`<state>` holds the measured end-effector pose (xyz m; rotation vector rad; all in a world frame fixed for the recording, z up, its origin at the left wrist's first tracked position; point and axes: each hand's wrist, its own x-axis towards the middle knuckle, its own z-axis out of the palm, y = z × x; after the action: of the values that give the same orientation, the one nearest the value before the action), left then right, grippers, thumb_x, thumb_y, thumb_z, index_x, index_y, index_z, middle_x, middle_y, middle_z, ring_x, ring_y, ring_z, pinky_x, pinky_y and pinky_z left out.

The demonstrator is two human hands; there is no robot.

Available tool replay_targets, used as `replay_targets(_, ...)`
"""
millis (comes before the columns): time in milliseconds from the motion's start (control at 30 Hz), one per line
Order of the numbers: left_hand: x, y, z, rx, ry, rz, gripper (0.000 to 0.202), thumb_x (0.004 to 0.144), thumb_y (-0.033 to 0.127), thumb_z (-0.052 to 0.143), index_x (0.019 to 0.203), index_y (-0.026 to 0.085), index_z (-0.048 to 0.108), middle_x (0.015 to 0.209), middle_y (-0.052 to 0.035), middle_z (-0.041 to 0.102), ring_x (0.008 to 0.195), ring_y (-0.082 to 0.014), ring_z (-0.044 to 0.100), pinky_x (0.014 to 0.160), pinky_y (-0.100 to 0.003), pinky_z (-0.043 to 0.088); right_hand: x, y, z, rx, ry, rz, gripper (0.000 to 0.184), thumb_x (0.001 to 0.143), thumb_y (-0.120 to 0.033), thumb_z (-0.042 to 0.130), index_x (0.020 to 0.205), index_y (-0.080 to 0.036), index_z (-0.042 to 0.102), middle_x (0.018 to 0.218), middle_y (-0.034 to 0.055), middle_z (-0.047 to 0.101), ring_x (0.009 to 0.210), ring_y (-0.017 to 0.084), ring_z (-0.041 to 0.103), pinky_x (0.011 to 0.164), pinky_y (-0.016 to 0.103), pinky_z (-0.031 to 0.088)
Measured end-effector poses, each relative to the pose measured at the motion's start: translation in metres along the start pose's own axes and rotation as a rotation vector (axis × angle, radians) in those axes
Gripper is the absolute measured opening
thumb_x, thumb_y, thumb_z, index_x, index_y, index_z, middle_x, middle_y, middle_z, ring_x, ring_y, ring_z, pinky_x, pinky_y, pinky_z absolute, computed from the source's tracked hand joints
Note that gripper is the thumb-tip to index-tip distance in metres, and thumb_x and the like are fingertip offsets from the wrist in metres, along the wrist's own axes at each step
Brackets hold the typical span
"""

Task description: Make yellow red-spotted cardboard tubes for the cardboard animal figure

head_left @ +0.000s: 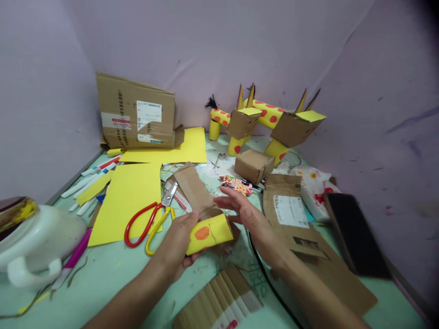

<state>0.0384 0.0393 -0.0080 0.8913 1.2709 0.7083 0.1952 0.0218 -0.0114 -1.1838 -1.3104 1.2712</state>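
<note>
My left hand (178, 244) grips a yellow paper tube (210, 233) with an orange spot, held low over the pale green table (113, 269). My right hand (242, 210) is beside the tube's far end, fingers stretched out flat and touching a brown cardboard strip (194, 187) that rises behind the tube. Red and yellow handled scissors (151, 221) lie just left of my left hand, partly on a yellow paper sheet (126, 201).
A yellow cardboard animal figure (260, 121) with red spots stands at the back by the wall. A flattened shipping box (137, 112) leans at back left. Markers (92, 176), a white jug (37, 242), cardboard pieces (298, 224), a small brown box (254, 165) and a dark phone (356, 233) surround the hands.
</note>
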Motion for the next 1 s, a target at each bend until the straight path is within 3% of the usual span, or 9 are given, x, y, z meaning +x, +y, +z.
replay_targets(100, -0.003, 0.004, 0.000, -0.107, -0.037, -0.227, 0.035, 0.084, 0.048, 0.042, 0.075, 0.017, 0.054, 0.040, 0.0056, 0.044, 0.026, -0.0062, 0.034, 0.028, -0.014, 0.021, -0.004, -0.001, 0.008, 0.037, -0.069, -0.096, 0.057, 0.083, -0.063, 0.042, 0.121, -0.022, 0.054, 0.118, 0.0085, 0.062, 0.110, 0.025, 0.056, 0.090, 0.037, 0.044)
replay_targets(200, -0.006, 0.005, 0.000, -0.201, -0.161, -0.305, 0.042, 0.082, 0.056, 0.042, 0.077, 0.017, 0.056, 0.041, 0.0038, 0.048, 0.024, -0.0070, 0.038, 0.024, -0.013, 0.020, -0.005, 0.003, 0.019, 0.088, -0.010, -0.016, 0.047, 0.089, -0.054, 0.038, 0.102, -0.017, 0.065, 0.097, 0.0081, 0.070, 0.088, 0.021, 0.065, 0.077, 0.032, 0.050)
replay_targets(267, -0.006, 0.002, -0.001, -0.203, -0.197, -0.226, 0.045, 0.080, 0.060, 0.042, 0.081, 0.017, 0.057, 0.044, 0.0029, 0.051, 0.026, -0.0080, 0.042, 0.023, -0.014, 0.023, -0.003, 0.006, 0.023, 0.133, 0.075, 0.045, 0.050, 0.090, -0.053, 0.037, 0.092, -0.014, 0.068, 0.086, 0.0078, 0.072, 0.078, 0.020, 0.067, 0.067, 0.029, 0.051)
replay_targets(367, -0.006, -0.003, -0.001, -0.115, -0.124, -0.014, 0.045, 0.077, 0.061, 0.047, 0.089, 0.019, 0.056, 0.044, 0.0047, 0.050, 0.029, -0.0085, 0.044, 0.024, -0.013, 0.026, 0.000, 0.006, 0.023, 0.172, 0.149, 0.090, 0.053, 0.088, -0.056, 0.038, 0.088, -0.014, 0.070, 0.082, 0.0081, 0.072, 0.074, 0.021, 0.067, 0.061, 0.027, 0.052)
replay_targets(567, -0.009, -0.009, 0.003, 0.080, 0.021, 0.174, 0.046, 0.084, 0.060, 0.035, 0.073, 0.019, 0.052, 0.044, 0.0055, 0.043, 0.032, -0.0066, 0.037, 0.028, -0.015, 0.026, -0.004, 0.006, 0.027, 0.096, 0.146, 0.089, 0.051, 0.089, -0.055, 0.036, 0.092, -0.016, 0.068, 0.090, 0.0076, 0.072, 0.081, 0.021, 0.066, 0.070, 0.030, 0.051)
replay_targets(767, -0.017, -0.012, 0.009, 0.118, 0.133, 0.183, 0.045, 0.084, 0.060, 0.033, 0.071, 0.020, 0.049, 0.060, 0.0024, 0.047, 0.044, -0.0081, 0.040, 0.033, -0.016, 0.028, -0.009, 0.018, 0.035, 0.091, 0.166, 0.002, 0.052, 0.093, -0.052, 0.028, 0.101, -0.018, 0.066, 0.094, 0.0080, 0.070, 0.086, 0.022, 0.064, 0.078, 0.035, 0.050)
replay_targets(933, -0.015, -0.011, 0.005, 0.160, 0.113, 0.243, 0.044, 0.084, 0.059, 0.035, 0.069, 0.020, 0.048, 0.062, 0.0015, 0.048, 0.050, -0.0108, 0.044, 0.033, -0.016, 0.030, -0.010, 0.019, 0.036, 0.111, 0.159, 0.008, 0.050, 0.094, -0.050, 0.027, 0.103, -0.020, 0.065, 0.097, 0.0073, 0.070, 0.094, 0.022, 0.063, 0.086, 0.038, 0.047)
replay_targets(1000, -0.011, -0.007, 0.003, 0.088, 0.080, 0.184, 0.039, 0.083, 0.055, 0.042, 0.068, 0.020, 0.050, 0.058, 0.0029, 0.048, 0.044, -0.0090, 0.043, 0.032, -0.015, 0.029, -0.007, 0.016, 0.032, 0.160, 0.116, 0.033, 0.047, 0.092, -0.053, 0.030, 0.109, -0.022, 0.062, 0.106, 0.0075, 0.067, 0.101, 0.023, 0.061, 0.090, 0.040, 0.045)
